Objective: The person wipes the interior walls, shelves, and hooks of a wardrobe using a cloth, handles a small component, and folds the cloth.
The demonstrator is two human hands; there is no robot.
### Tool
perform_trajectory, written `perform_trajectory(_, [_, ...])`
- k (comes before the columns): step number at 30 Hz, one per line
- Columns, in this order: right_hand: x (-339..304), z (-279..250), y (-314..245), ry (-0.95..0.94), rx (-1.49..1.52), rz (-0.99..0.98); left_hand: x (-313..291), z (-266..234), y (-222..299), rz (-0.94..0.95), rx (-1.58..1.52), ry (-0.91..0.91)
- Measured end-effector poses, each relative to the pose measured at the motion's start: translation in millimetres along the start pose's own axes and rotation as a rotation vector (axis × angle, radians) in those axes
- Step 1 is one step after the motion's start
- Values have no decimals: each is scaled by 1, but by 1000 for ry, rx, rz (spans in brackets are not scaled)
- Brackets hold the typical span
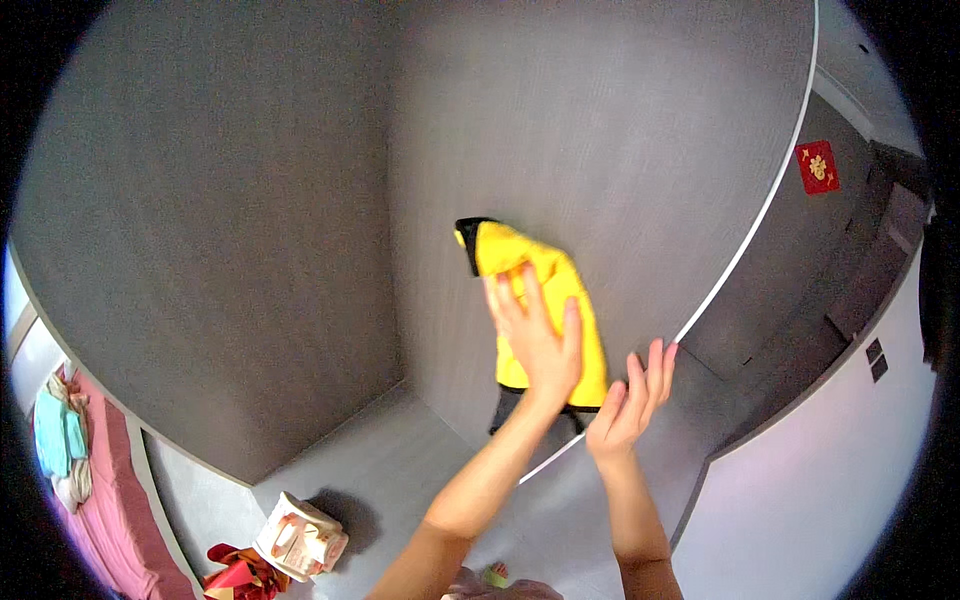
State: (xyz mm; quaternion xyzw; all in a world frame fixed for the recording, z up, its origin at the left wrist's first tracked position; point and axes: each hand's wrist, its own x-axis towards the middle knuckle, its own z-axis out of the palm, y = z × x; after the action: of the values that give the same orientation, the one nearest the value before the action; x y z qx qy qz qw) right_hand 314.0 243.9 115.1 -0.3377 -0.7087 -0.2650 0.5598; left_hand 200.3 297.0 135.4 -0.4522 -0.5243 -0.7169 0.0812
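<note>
Probably light, soft and limp, the yellow cloth [587,350] should handle best under a flat palm or by a corner. Black-trimmed and rumpled, it lies against the upright grey panel [640,170] beneath the spread left hand [543,345]; the right hand [628,408], half-open, meets the panel's edge.

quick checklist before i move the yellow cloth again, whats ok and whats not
1. Left hand on the yellow cloth, fingers spread: ok.
2. Cloth against the grey panel: ok.
3. Cloth showing only its yellow side: not ok, black shows at its top and bottom.
4. Right hand at the panel's white edge: ok.
5. Right hand gripping that edge firmly: cannot tell.
6. White pack away from both hands: ok.
</note>
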Motion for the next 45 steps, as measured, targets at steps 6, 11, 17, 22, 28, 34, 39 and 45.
perform_trajectory(6, [-31,-10,3,-267,17,-50,-74,1,-177,-409,43,187])
perform_trajectory(11, [-19,-26,-1,-413,-54,-33,-135,-2,-196,-1026,8,101])
perform_trajectory(17, [-14,-49,15,-231,298,8,-107,9,7,-270,34,47])
perform_trajectory(22, [-13,-48,20,18,145,70,-96,8,36,-40,-37,-19])
perform_trajectory(28, [-37,-45,15,-188,150,137,-227,11,-90,-45,39,-77])
perform_trajectory(34, [-58,-54,5,-383,98,204,-275,1,-149,-545,85,-25])
perform_trajectory(39, [-61,-37,-6,-400,65,212,-182,19,-86,-495,-18,125])
perform_trajectory(45, [-52,3,-13,-180,-58,138,-23,-7,-5,-43,62,-25])
